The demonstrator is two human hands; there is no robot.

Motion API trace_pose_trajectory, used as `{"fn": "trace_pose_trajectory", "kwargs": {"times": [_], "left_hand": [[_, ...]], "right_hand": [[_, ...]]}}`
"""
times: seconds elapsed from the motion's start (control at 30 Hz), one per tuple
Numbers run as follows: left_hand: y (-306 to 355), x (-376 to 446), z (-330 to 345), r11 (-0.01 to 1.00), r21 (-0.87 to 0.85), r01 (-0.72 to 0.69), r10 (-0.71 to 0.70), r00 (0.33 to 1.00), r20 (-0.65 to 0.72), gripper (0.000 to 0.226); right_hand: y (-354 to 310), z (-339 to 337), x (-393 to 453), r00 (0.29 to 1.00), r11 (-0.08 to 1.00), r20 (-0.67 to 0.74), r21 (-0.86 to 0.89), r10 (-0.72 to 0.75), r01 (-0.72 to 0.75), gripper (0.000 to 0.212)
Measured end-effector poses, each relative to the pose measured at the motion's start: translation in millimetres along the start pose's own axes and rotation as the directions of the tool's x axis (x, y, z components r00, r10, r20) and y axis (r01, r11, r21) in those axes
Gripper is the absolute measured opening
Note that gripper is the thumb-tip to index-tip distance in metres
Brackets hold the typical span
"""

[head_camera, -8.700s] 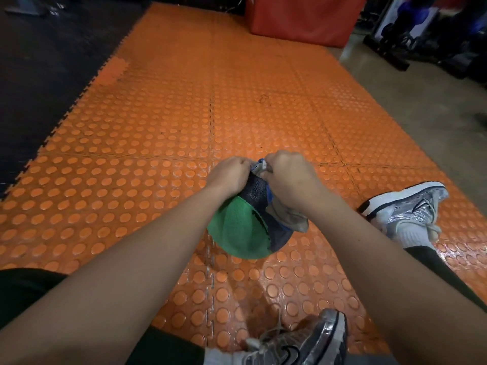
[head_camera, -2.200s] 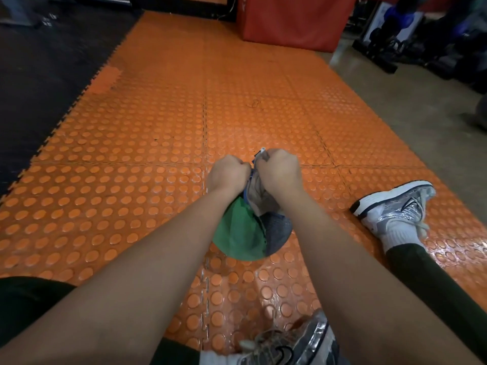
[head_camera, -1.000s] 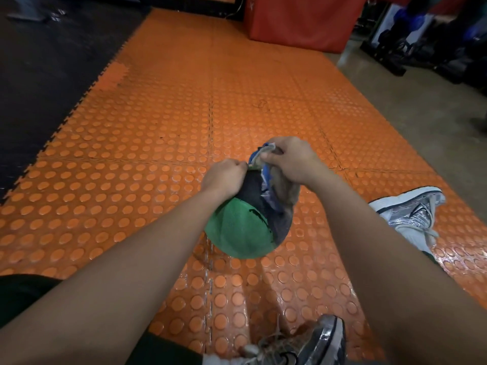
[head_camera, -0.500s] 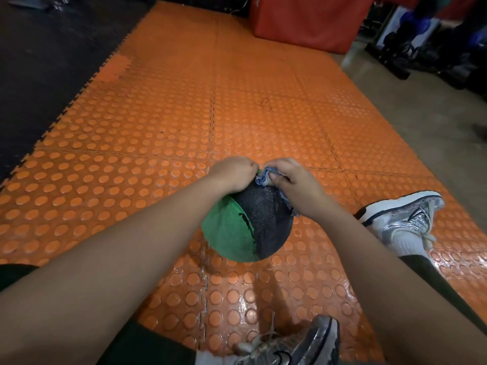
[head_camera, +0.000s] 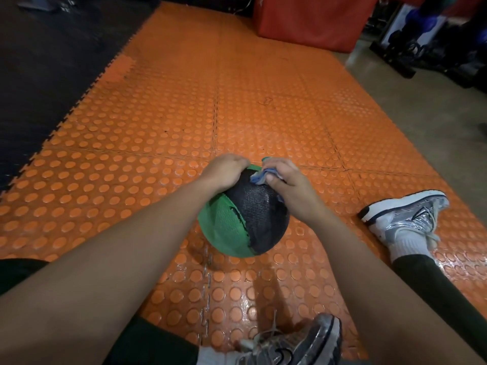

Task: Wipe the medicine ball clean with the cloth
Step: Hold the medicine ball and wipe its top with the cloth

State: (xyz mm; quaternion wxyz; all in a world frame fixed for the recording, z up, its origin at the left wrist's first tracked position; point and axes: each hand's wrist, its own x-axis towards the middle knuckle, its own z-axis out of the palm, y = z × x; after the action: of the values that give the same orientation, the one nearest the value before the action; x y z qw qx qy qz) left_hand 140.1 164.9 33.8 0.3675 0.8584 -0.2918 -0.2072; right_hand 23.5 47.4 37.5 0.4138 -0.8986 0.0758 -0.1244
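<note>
A round green-and-black textured rubber medicine ball (head_camera: 243,222) rests on the orange studded interlocking floor mat (head_camera: 163,122), between the person's legs. The left hand (head_camera: 224,171) rests on the ball's upper left, fingers curved over the far side; how tightly its grip closes cannot be told. The right hand (head_camera: 286,180) pinches a bunched blue-and-white cloth (head_camera: 259,176) between thumb and curled fingers and presses it onto the black panel near the top. Both forearms cross the foreground and hide part of the mat. A silver-and-white sneaker (head_camera: 405,216) lies to the right of the ball, well apart; a second grey laced sneaker (head_camera: 295,343) sits at the lower edge. The mat near the ball shines wet. Black flooring (head_camera: 52,64) borders the mat at left, bare concrete floor (head_camera: 421,114) at right. A red padded block (head_camera: 311,19) stands at the far end, dark blurred equipment (head_camera: 434,46) beside it.
</note>
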Motion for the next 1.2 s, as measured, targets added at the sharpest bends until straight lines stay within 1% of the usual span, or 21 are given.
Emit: {"fn": "trace_pose_trajectory", "kwargs": {"times": [0.07, 0.13, 0.17, 0.23, 0.3, 0.33, 0.37, 0.43, 0.5, 0.53, 0.6, 0.63, 0.7, 0.77, 0.8, 0.87, 0.97, 1.0, 1.07, 1.13, 1.2], "left_hand": [[-1.8, 3.3, 3.0, 1.0, -0.018, 0.007, -0.007, 1.0, -0.009, 0.039], [0.1, 4.9, 6.4, 1.0, 0.003, 0.008, -0.008, 1.0, -0.001, 0.035], [2.2, 5.5, 8.0, 0.999, 0.031, 0.015, -0.015, 1.0, 0.005, 0.031], [7.7, 7.5, 11.1, 0.997, 0.069, 0.03, -0.032, 0.999, 0.022, 0.032], [9.3, 8.3, 10.4, 0.998, 0.054, 0.03, -0.031, 0.999, 0.015, 0.037], [8.2, 6.8, 9.4, 0.999, 0.03, 0.026, -0.026, 1.0, 0.013, 0.04], [7.8, 5.3, 8.6, 1.0, 0.016, 0.009, -0.009, 1.0, 0.003, 0.041], [8.1, 1.7, 8.0, 1.0, 0.022, -0.022, 0.022, 1.0, 0.004, 0.039], [9.2, -1.0, 7.3, 1.0, 0.011, 0.0, 0.0, 1.0, 0.008, 0.036], [9.7, -2.1, 7.8, 1.0, 0.018, 0.01, -0.01, 1.0, 0.007, 0.037], [10.6, -1.1, 9.2, 0.999, 0.038, 0.003, -0.003, 1.0, -0.002, 0.037], [11.2, 0.2, 10.1, 0.999, 0.048, 0.006, -0.006, 1.0, -0.001, 0.037], [12.5, 2.8, 10.6, 0.998, 0.067, 0.016, -0.017, 1.0, 0.011, 0.038], [9.5, 3.1, 9.1, 0.999, 0.029, 0.034, -0.034, 0.999, -0.001, 0.039], [7.7, 2.8, 8.4, 0.999, 0.0, 0.035, -0.035, 0.999, -0.01, 0.04], [3.9, 0.3, 9.3, 1.0, -0.023, 0.014, -0.014, 1.0, 0.0, 0.037], [4.0, -0.3, 9.9, 0.999, -0.038, 0.023, -0.023, 1.0, -0.008, 0.032], [5.8, -0.7, 10.0, 1.0, -0.02, 0.019, -0.02, 1.0, -0.012, 0.026], [9.8, 0.8, 10.2, 0.999, 0.014, 0.035, -0.035, 0.999, -0.01, 0.022], [11.7, 4.1, 9.8, 0.998, 0.039, 0.053, -0.053, 0.999, 0.006, 0.031], [10.8, 4.9, 8.8, 0.997, 0.03, 0.068, -0.068, 0.998, 0.002, 0.036]], "right_hand": [[6.9, -3.9, 2.7, 0.992, 0.99, -0.047, 0.075, 0.12, -0.116, 0.017], [7.4, -4.1, 4.6, 0.979, 0.979, -0.066, 0.085, 0.191, -0.185, 0.017], [2.5, -3.0, 4.2, 0.981, 0.984, -0.073, 0.039, 0.179, -0.177, 0.017], [-9.2, 3.4, 1.3, 0.996, 0.993, -0.064, -0.1, 0.06, -0.067, 0.017], [-18.3, 11.5, -2.9, 0.999, 0.959, 0.007, -0.281, -0.043, 0.043, 0.018], [-20.6, 13.7, -5.3, 0.997, 0.945, 0.04, -0.319, -0.064, 0.073, 0.019], [-19.7, 12.9, -5.9, 0.996, 0.952, 0.05, -0.295, -0.072, 0.084, 0.019], [-12.2, 6.2, -6.1, 0.999, 0.993, 0.018, -0.105, -0.049, 0.051, 0.019], [-6.1, -4.8, -5.5, 0.996, 0.993, -0.033, 0.076, 0.088, -0.085, 0.018], [-3.0, -8.3, -4.4, 0.987, 0.982, -0.046, 0.118, 0.156, -0.15, 0.017], [-3.1, -7.9, -0.5, 0.977, 0.977, -0.055, 0.08, 0.204, -0.199, 0.016], [-7.6, -4.7, 0.4, 0.983, 0.984, -0.056, 0.018, 0.177, -0.176, 0.016], [-17.5, 6.9, -1.1, 0.999, 0.988, -0.034, -0.148, 0.039, -0.044, 0.017], [-22.2, 16.0, -6.1, 0.998, 0.957, 0.022, -0.284, -0.063, 0.067, 0.018], [-21.6, 15.8, -8.3, 0.996, 0.956, 0.038, -0.28, -0.086, 0.093, 0.018], [-16.5, 8.0, -11.5, 0.997, 0.986, 0.02, -0.147, -0.078, 0.08, 0.019], [-5.7, -7.4, -13.2, 0.994, 0.997, -0.07, 0.012, 0.079, -0.078, 0.02], [-2.7, -9.5, -12.3, 0.989, 0.992, -0.084, 0.009, 0.122, -0.122, 0.02], [-3.6, -8.1, -9.8, 0.985, 0.989, -0.108, -0.044, 0.132, -0.138, 0.02], [-13.8, 1.1, -7.7, 0.994, 0.99, -0.094, -0.128, 0.051, -0.063, 0.019], [-22.9, 14.1, -7.1, 0.997, 0.961, -0.027, -0.272, -0.067, 0.057, 0.018]]}}
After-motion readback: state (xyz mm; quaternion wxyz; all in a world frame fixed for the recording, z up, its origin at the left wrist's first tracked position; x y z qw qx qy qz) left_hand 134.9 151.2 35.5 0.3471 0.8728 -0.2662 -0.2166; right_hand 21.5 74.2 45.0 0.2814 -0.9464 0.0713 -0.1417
